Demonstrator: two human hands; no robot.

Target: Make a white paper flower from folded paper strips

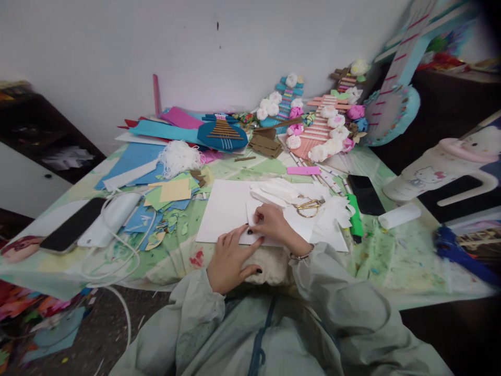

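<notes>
A large white sheet (223, 203) lies on the table in front of me. My left hand (233, 258) rests at its front edge with fingers spread. Just to the right, my right hand (274, 225) has its fingers pinched together low over the sheet, near my left fingertips; a thin white edge shows by them, but what they grip is too small to name. Behind my right hand lies folded white crepe paper (274, 192). Gold-handled scissors (308, 205) lie on the sheet beside cut white paper strips (332, 214).
Paper scraps (172, 192), white string (180, 158) and a phone (73, 224) with a looping cable lie left. Decorated paper instruments (321, 125) lean at the wall. A second phone (366, 194), green tool (355, 218) and tumbler (426, 172) stand or lie right.
</notes>
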